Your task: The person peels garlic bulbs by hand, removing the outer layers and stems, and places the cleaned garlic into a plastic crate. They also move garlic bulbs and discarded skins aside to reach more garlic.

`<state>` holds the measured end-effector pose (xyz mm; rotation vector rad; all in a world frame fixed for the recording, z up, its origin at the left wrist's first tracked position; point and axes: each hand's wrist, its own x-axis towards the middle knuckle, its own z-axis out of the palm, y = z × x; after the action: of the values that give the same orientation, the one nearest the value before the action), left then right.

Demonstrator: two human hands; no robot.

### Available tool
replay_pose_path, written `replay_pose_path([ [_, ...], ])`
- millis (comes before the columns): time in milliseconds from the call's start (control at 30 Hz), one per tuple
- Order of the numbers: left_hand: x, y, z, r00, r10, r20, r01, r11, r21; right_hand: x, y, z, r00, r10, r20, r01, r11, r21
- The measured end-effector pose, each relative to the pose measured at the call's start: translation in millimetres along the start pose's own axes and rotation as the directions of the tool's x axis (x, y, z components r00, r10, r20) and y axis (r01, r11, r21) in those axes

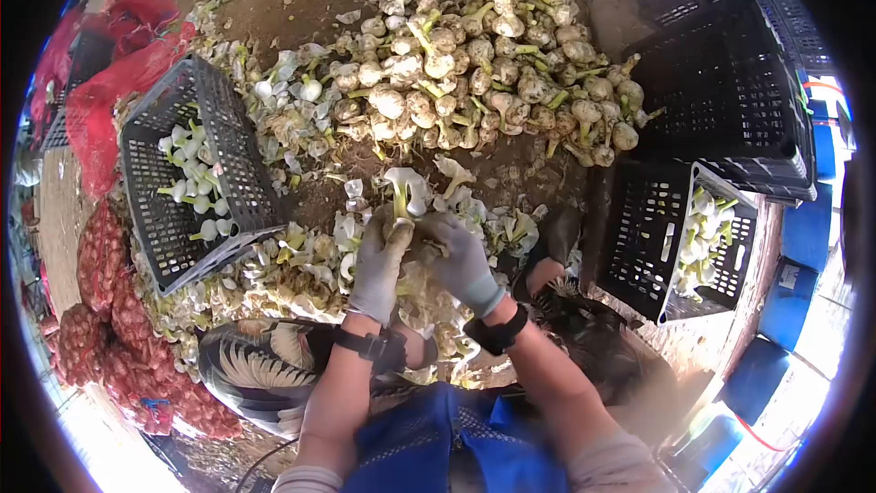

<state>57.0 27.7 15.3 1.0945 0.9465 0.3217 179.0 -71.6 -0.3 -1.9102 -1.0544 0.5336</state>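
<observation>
In front of my body, both hands meet in dirty light-grey gloves. My left hand (pixel 377 265) is closed around a garlic stalk (pixel 400 205), with white outer skin (pixel 418 190) flaring out at its upper end. The bulb itself is mostly covered by my fingers. Right beside it, my right hand (pixel 456 260) has its fingers curled in against the left; what they grip is hidden. Loose white peelings (pixel 454 173) lie on the ground just beyond the hands. A large heap of soil-stained garlic bulbs (pixel 474 73) spreads out farther ahead.
A black crate (pixel 146 210) at left holds several clean white bulbs (pixel 196 169). Another black crate (pixel 639 237) at right has pale trimmed garlic (pixel 704 242) showing. Larger black crates (pixel 721 82) stand behind it. Red net sacks (pixel 137 347) lie at left, and peelings (pixel 310 274) cover the ground.
</observation>
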Motion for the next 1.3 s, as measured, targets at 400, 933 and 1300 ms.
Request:
replay_pose_path([
  [400,-77.6,28.3,12.6,0.830,0.547,0.111,-0.467,0.573,0.674,-41.4,-54.3,-21.0,0.912,0.410,0.004,-0.353,0.779,0.518],
  [933,-113.9,39.8,10.3,0.935,0.330,0.131,-0.343,0.935,0.091,-87.0,-88.6,-68.5,0.936,0.337,0.103,-0.310,0.649,0.695],
  [1300,-125.0,43.8,16.5,0.986,-0.139,0.087,0.161,0.925,-0.344,-85.4,-83.2,-82.0,0.981,0.050,0.185,-0.118,0.919,0.377],
])
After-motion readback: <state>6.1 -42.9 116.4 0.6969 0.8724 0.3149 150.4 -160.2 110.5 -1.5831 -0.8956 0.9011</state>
